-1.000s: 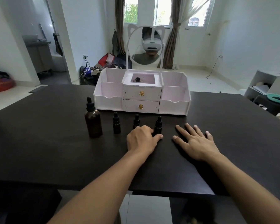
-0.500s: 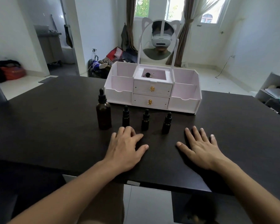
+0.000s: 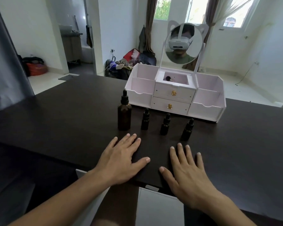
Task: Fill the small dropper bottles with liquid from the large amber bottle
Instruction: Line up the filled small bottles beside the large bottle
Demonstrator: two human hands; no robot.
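Dark counter (image 3: pixel 55 121), matte, in a white-walled room; white organiser (image 3: pixel 204 110) with cat-eared mirror (image 3: pixel 183 43) at its far side. Left hand (image 3: pixel 121 162) and right hand (image 3: pixel 188 175): both flat on the near edge, fingers (image 3: pixel 134 141) spread and released, holding nothing. Large amber bottle (image 3: pixel 124 115): upright, black dropper cap on, leftmost in the row, just beyond the left hand. Small dropper bottles, three, black, capped, upright: left (image 3: pixel 145 119), middle (image 3: pixel 165 124), right (image 3: pixel 187 130), spaced apart, stepping nearer toward the right. Step judged: not begun. Advice: steady the amber bottle's body with one hand, unscrew with the other, uncap one small bottle at a time.
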